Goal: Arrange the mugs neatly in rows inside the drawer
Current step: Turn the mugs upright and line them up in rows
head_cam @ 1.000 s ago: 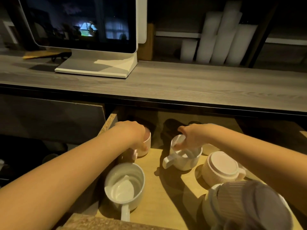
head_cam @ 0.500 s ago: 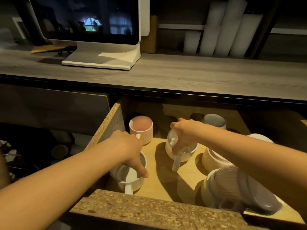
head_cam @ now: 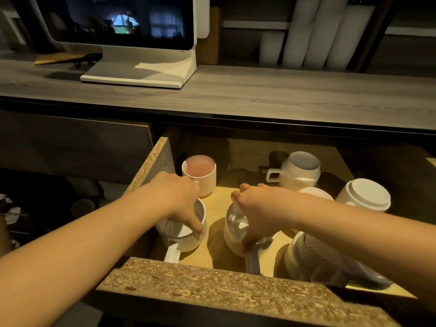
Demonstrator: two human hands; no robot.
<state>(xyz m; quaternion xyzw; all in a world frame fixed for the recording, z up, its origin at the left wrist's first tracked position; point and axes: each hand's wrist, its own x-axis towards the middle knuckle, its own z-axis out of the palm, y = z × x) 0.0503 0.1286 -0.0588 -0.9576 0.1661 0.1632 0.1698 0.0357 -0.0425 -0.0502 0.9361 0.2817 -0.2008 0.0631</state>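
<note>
An open wooden drawer (head_cam: 151,161) holds several mugs. My left hand (head_cam: 179,199) grips the rim of a white mug (head_cam: 188,239) at the front left, its handle pointing toward me. My right hand (head_cam: 257,208) grips the rim of a second white mug (head_cam: 232,234) beside it, handle also toward me. A ribbed pink mug (head_cam: 204,178) stands behind the left hand. At the back right a white mug (head_cam: 299,171) leans tilted. Two upturned white mugs (head_cam: 364,194) sit at the right, and a grey ribbed mug (head_cam: 316,258) lies on its side at the front right.
The drawer's chipboard front edge (head_cam: 212,282) runs across the foreground. Above is a grey wooden countertop (head_cam: 259,95) with a white monitor (head_cam: 132,38) and white rolls (head_cam: 316,31) against the back. A small dark cup (head_cam: 276,156) sits deep in the drawer.
My left hand left the pink mug and came forward to grip the front left white mug. My right hand drew its white mug toward the drawer front, turning the handle toward me.
</note>
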